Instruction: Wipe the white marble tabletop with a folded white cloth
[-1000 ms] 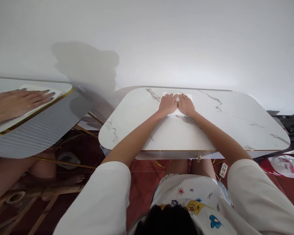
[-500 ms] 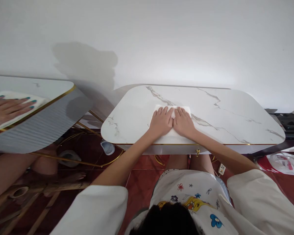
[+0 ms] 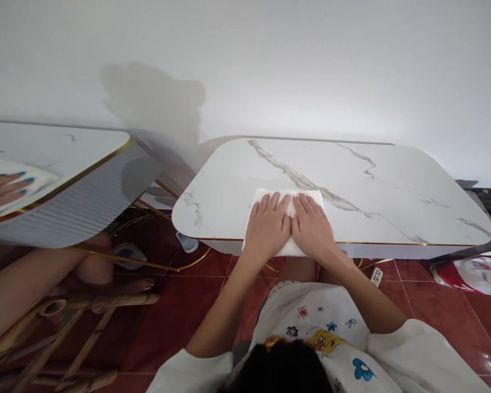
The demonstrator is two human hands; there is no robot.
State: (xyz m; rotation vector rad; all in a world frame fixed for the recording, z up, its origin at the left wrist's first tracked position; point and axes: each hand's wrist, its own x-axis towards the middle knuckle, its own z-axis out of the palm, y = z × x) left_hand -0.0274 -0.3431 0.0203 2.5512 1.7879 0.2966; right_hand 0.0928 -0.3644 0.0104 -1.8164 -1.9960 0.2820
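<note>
A white cloth lies spread at the front edge of a white marble-patterned table, part of it hanging over the gold-trimmed rim. My left hand presses flat on the cloth's left half, fingers stretched out toward the wall. On the right half rests my right hand, palm down and fingers likewise extended. Both thumbs meet near the middle. Most of the cloth is hidden beneath the two hands.
At the left, another person's hand lies on a white cloth over a second marble-patterned table. A bamboo stool stands below it. A power strip and a plastic bag are on the red floor.
My hands and the cloth have slid toward me, from the tabletop to its front edge. The other person's hand has shifted left. The view has moved slightly.
</note>
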